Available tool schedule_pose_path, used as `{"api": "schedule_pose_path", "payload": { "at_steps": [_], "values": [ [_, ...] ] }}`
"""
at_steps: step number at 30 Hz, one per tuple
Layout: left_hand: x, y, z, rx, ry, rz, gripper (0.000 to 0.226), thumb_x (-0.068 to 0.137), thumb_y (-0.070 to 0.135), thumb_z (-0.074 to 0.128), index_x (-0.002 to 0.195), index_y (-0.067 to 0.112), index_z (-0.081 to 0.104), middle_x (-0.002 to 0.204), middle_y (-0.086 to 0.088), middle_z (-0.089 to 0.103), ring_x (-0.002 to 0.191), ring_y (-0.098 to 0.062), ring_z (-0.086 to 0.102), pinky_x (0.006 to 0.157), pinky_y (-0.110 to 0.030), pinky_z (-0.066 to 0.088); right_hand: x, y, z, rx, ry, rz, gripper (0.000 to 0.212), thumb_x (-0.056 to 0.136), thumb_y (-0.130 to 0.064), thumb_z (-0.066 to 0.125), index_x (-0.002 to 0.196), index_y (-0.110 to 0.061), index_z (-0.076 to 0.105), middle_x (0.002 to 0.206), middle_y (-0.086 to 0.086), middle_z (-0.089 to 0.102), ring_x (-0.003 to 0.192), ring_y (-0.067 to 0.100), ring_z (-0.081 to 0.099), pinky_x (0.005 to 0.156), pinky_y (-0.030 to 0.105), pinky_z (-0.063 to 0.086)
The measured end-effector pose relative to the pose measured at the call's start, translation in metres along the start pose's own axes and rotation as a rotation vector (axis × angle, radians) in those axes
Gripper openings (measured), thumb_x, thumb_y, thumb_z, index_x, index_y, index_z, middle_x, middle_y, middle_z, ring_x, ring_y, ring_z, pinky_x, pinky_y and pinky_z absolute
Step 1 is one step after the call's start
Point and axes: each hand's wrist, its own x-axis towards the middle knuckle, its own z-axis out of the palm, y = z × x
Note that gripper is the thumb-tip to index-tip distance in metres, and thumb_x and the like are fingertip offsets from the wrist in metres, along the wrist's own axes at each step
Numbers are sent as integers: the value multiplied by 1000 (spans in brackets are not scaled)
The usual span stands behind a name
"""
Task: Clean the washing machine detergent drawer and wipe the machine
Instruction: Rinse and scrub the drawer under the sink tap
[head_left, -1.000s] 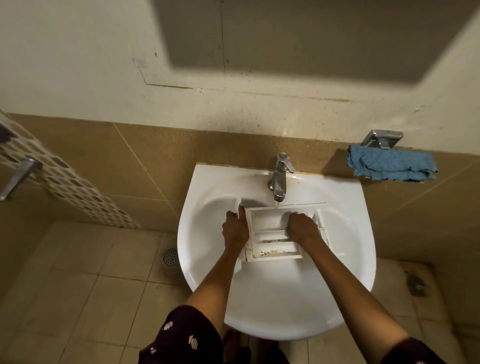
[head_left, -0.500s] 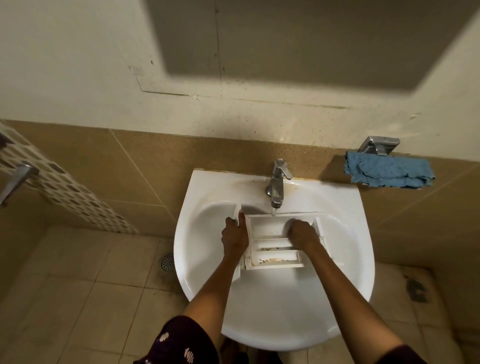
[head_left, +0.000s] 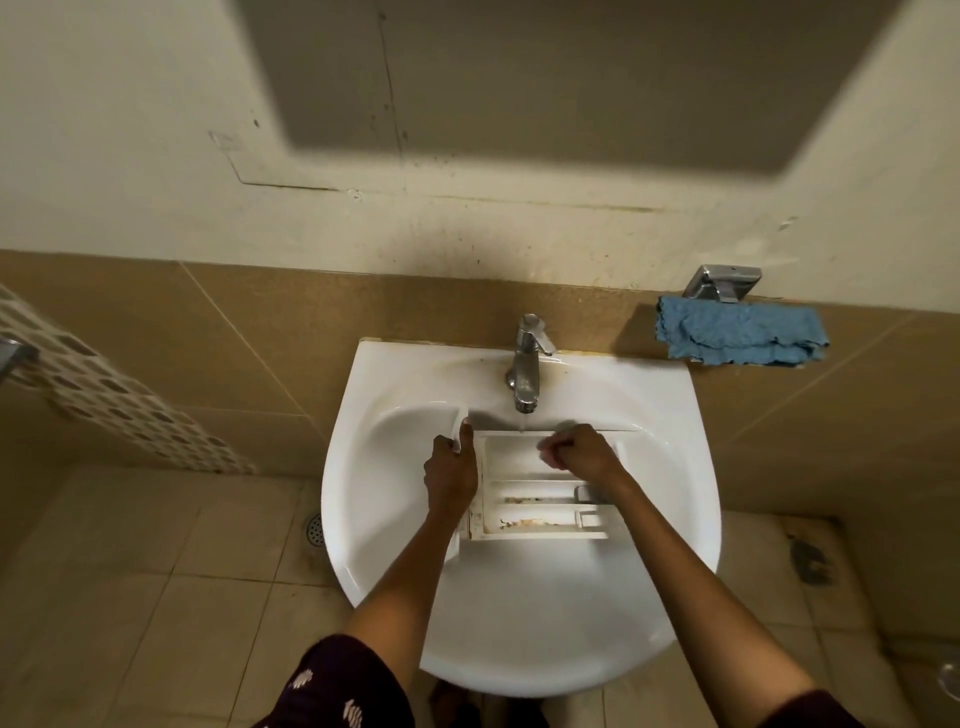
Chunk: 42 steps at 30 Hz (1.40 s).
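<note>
Two risks: wet detergent drawer (head_left: 540, 512) possibly slipping from left hand (head_left: 451, 473) gripping its side; tap (head_left: 527, 364) stream splashing off plastic onto floor (head_left: 156, 571). Drawer lying in sink (head_left: 519, 623) under tap; right hand (head_left: 579, 454) curling inside rear compartment, grasp unclear.

One left hand (head_left: 451, 475), one right hand (head_left: 582, 451), one detergent drawer (head_left: 540, 526), one sink (head_left: 519, 623), one tap (head_left: 527, 364), one blue cloth (head_left: 737, 332).

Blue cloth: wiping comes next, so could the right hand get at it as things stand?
Probably yes: the cloth hangs uncovered right of the sink, and nothing stands between it and the right hand, now in the drawer.
</note>
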Motion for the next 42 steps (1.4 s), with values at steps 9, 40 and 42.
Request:
{"api": "schedule_pose_path", "payload": {
  "at_steps": [9,40,42],
  "values": [
    [-1,-3,1,-157,43,-14,46,101,32,23,101,0,55,99,-19,60,90,-30,56,81,-34,42,5,-49,13,1338,-111,346,24,94,9,31,86,10,54,84,22,57,79,27,57,80,34,55],
    [-13,10,3,-93,54,-36,42,98,22,23,103,-10,51,111,-29,56,106,-40,51,90,-41,41,-16,-18,58,-105,-141,-215,12,68,-12,79,66,-10,68,73,5,69,61,5,55,62,15,41],
    [-15,12,2,-96,51,-33,43,99,22,23,106,-11,50,113,-31,55,108,-41,51,90,-42,41,-17,-17,55,-171,-220,-223,29,67,-11,80,54,-23,57,61,-7,59,57,0,51,58,14,38]
  ]
}}
